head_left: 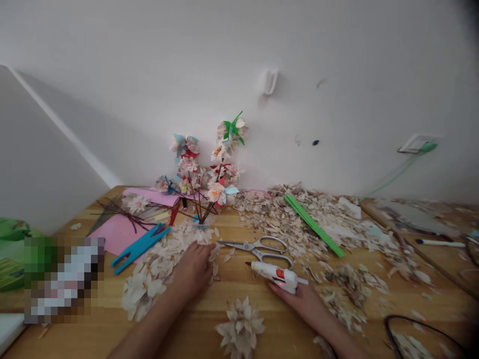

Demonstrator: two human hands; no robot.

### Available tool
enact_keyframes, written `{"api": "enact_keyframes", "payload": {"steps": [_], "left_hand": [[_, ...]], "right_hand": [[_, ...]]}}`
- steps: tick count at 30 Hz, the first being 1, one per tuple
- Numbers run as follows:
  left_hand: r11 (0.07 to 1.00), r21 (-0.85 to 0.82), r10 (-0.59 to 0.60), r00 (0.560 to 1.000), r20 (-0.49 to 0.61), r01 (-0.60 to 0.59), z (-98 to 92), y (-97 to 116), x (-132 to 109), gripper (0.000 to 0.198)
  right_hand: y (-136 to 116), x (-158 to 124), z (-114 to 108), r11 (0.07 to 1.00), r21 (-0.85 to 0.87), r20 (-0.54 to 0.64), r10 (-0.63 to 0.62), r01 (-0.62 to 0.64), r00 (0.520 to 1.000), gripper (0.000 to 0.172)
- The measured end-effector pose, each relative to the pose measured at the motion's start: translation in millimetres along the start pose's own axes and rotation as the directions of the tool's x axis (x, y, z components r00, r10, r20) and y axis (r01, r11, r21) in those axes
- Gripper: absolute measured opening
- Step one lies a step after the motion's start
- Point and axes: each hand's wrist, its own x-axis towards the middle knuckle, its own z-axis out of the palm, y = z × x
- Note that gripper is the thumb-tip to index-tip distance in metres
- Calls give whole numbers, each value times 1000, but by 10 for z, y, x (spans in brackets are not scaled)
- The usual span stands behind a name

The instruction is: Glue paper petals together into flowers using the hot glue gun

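My left hand (pixel 195 265) reaches into the pale petals (pixel 168 249) spread over the wooden table; its fingers are bent down, and what lies under the fingertips is too small to make out. In my right hand (pixel 292 295) is a white glue gun (pixel 279 277) with a small red light, its nozzle pointing left. Silver scissors (pixel 258 248) lie just above the glue gun, their blades toward my left hand. Between my forearms, near the front edge, sits a flower made of layered petals (pixel 241 326), touched by neither hand.
Handmade flowers on dark stems (pixel 202 194) stand at the back against the wall. Blue strips (pixel 140 248) and pink paper (pixel 116 234) lie left. Green strips (pixel 314 224) rest among petals at right. A black cable (pixel 389 324) curls at front right.
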Motion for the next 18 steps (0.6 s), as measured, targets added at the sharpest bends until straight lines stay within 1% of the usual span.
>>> {"api": "enact_keyframes", "payload": {"steps": [4, 8, 11, 14, 16, 18], "left_hand": [[993, -103, -56, 997, -43, 52, 30, -28, 26, 42], [944, -286, -193, 978, -80, 163, -6, -38, 20, 39], [850, -473, -291, 955, -59, 230, -65, 6, 10, 35], [732, -636, -336, 942, -25, 244, -118, 89, 4, 35], [667, -704, -357, 934, -15, 243, -143, 151, -7, 38], [623, -744, -370, 929, -7, 242, -156, 206, -27, 40]], "right_hand": [[-18, -7, -2, 1000, 19, 17, 4, -4, 1000, 40], [-47, -14, -4, 999, 41, 20, 10, -11, 1000, 41], [-44, -11, 1, 998, 53, 24, 18, -19, 1000, 42], [-41, -9, 2, 998, 54, 21, 35, -37, 999, 43], [-50, -11, -2, 998, 52, 26, 38, -39, 999, 42], [-68, -14, -9, 998, 54, 34, 28, -30, 999, 42]]}}
